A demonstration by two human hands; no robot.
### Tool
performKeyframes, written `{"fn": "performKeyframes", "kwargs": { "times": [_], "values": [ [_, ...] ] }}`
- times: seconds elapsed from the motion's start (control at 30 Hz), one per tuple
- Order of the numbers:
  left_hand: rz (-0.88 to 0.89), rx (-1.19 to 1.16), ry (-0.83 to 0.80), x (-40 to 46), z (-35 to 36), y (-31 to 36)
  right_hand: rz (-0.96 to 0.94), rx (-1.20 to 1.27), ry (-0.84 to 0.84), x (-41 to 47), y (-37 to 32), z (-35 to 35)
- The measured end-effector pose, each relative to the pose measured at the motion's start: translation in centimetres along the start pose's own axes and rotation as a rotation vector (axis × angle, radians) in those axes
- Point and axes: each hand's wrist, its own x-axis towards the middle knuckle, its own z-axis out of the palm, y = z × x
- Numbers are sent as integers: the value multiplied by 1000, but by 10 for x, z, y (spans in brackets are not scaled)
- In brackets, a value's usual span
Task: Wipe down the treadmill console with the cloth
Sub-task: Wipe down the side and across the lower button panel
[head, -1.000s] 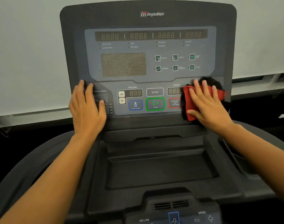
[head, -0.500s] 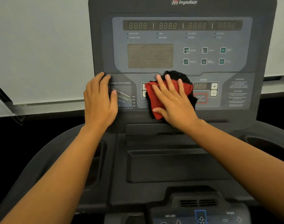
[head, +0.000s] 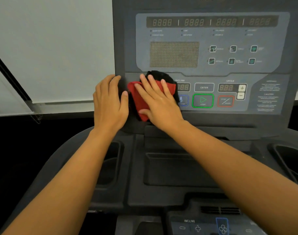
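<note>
Right hand (head: pixel 159 102) flat on cloth (head: pixel 139 99) against console (head: pixel 212 65), lower left.

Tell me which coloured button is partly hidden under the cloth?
The blue-outlined button. The red and black cloth under the right hand covers its left edge, while the green START button and red STOP button show fully.

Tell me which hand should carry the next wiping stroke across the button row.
Right. The right hand lies flat on the red and black cloth, pressing it to the grey treadmill console beside the buttons. The left hand is bare, resting on the console's left edge.
</note>
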Motion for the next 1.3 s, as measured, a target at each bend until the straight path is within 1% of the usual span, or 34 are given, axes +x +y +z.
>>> {"fn": "performKeyframes", "kwargs": {
  "times": [0.2,0.33,0.37,0.43,0.57,0.63,0.7,0.83,0.93,1.0,1.1,1.17,1.23,1.3],
  "values": [
    [0,-31,-17,-2,-5,-2,16,-76,-84,-53,78,-34],
    [-11,-94,-104,-3,-4,-5,-56,-165,-156,-69,100,-42],
    [-34,-141,-126,-3,-4,-7,-95,-189,-178,-67,99,-40],
    [-116,-275,-158,-3,-5,-8,-239,-249,-229,-59,96,-38],
    [-347,-524,-153,2,-4,-12,-547,-308,-300,-27,76,-28],
    [-407,-607,-142,5,-1,-16,-626,-287,-289,-13,60,-21],
    [-450,-644,-138,8,-1,-18,-662,-243,-257,0,43,-13],
    [-506,-689,-136,11,1,-15,-634,-132,-172,20,1,7],
    [-556,-691,-129,13,2,-11,-556,1,-183,29,-22,14],
    [-565,-675,-131,15,2,-11,-543,17,-216,23,-19,13],
    [-533,-634,-119,20,3,-9,-609,41,-285,-3,1,9],
    [-513,-612,-111,24,5,-7,-609,59,-328,-13,18,-1],
    [-508,-607,-101,27,6,0,-560,29,-290,-9,32,-8],
    [-519,-617,-68,29,7,5,-459,-38,-203,3,33,-11]
  ]
}}
